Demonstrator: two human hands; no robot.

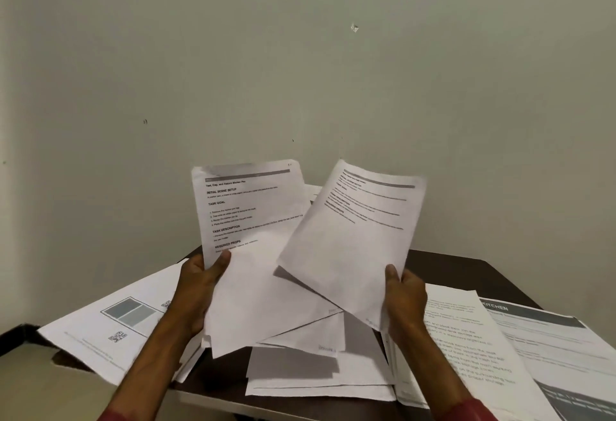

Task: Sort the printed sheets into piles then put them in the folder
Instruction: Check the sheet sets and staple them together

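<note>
My left hand [200,287] grips a printed sheet [246,220] by its lower left edge, thumb on the front; its headings include "TASK GOAL". My right hand [405,297] holds a second printed sheet [356,230] by its lower right edge, tilted to the right and overlapping the first. Both sheets are raised above the table. Below them lies a loose pile of sheets [316,374]. No folder is visible.
A dark brown table [466,270] stands against a pale wall. A sheet with grey boxes and QR codes [113,327] overhangs its left edge. Text sheets [466,347] and one headed "KITCHEN" [550,344] lie at the right.
</note>
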